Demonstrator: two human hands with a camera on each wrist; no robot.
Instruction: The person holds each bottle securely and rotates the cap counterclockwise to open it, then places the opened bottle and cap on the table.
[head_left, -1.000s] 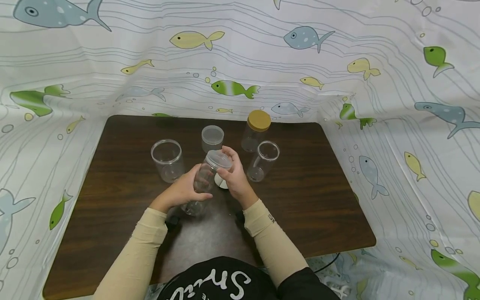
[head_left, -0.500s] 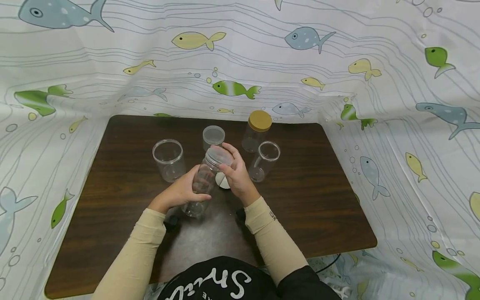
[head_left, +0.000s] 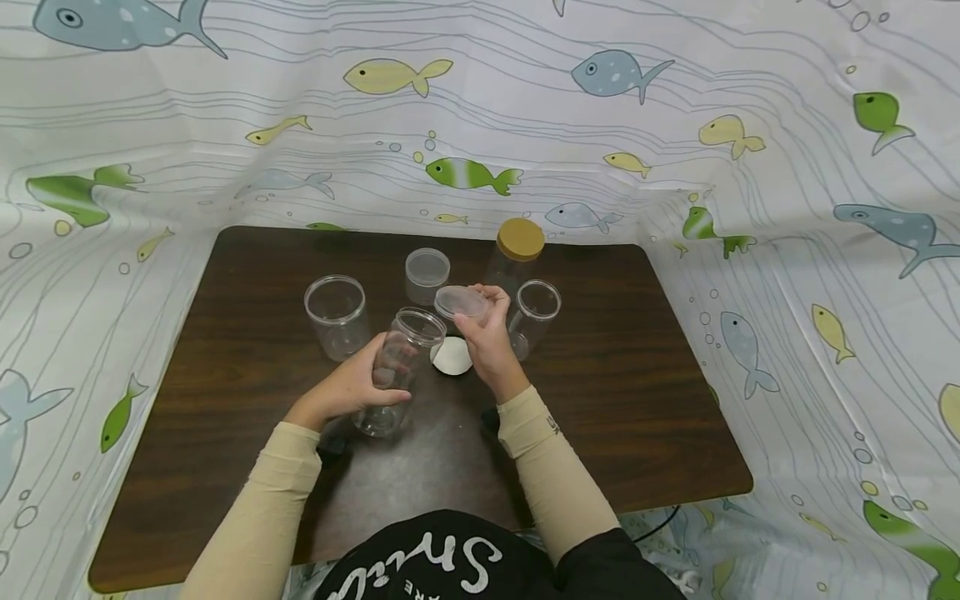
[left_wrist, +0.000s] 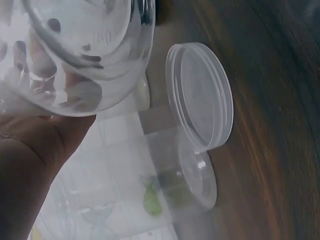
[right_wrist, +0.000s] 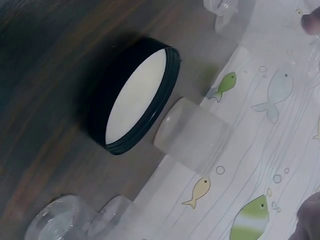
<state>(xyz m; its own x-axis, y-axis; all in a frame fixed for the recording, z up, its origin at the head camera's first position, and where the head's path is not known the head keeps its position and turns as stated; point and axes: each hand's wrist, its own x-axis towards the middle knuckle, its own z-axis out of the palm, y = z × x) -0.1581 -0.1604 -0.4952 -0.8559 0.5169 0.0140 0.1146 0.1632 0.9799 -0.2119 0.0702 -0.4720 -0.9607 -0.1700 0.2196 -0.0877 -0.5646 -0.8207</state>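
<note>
In the head view my left hand (head_left: 345, 386) grips a tall clear jar (head_left: 397, 362) round its side, its mouth uncovered and tilted to the right. Just right of that mouth, my right hand (head_left: 487, 337) pinches a clear lid (head_left: 459, 302) by its edge. Beneath the two hands lies a black lid (right_wrist: 172, 75) with a white liner, inner side up on the table; its liner (head_left: 452, 357) shows in the head view. Another clear lid (left_wrist: 222, 95) rests on the table near the left hand, in the left wrist view.
A wide uncovered jar (head_left: 335, 321) stands on the left of the brown table (head_left: 637, 417). Behind the hands are a short lidded jar (head_left: 427, 271) and a jar with a yellow lid (head_left: 520, 240). A slim uncovered jar (head_left: 537, 304) stands just right of the right hand.
The clear lid has come off the tall jar and moved right with my right hand. My left hand has shifted the jar slightly left and toward the body. The black lid's liner shows more.
</note>
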